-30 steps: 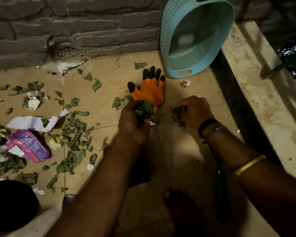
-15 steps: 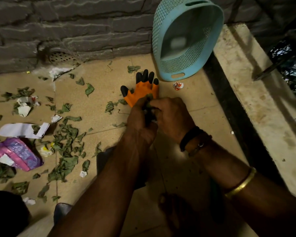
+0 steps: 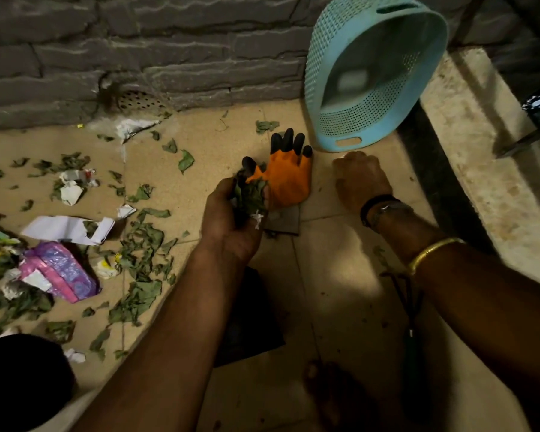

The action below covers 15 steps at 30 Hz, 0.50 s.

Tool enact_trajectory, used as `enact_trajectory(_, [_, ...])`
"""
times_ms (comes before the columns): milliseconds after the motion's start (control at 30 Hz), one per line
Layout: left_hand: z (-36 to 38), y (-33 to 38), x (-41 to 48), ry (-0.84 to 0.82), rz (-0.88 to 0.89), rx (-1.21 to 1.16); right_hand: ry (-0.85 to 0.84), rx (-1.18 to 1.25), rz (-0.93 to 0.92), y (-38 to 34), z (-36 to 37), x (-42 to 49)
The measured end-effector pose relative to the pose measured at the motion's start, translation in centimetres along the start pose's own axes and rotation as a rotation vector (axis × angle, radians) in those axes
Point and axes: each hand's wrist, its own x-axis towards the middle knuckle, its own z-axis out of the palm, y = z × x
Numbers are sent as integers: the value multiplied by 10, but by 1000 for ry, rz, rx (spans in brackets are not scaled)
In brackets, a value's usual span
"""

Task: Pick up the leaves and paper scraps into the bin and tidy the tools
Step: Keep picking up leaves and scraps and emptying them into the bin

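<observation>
Left grip (image 3: 228, 226) clutches leaves (image 3: 250, 194); right grip (image 3: 360, 182) knuckles-up, fingers hidden.

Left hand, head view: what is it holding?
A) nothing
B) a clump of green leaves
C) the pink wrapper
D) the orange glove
B: the left hand grips a clump of green leaves, while the orange glove lies on the floor tile behind it and the pink wrapper lies off to the left.
</observation>
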Motion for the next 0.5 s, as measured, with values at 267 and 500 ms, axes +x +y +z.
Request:
enact_trajectory(267, [-36,136,-185,373,-349,-1231,21,223,40,-24,-3,-42])
enact_trajectory(500, [-45,221,-280,450,-380,-1280,-321,1187,411,-78,-123,-105])
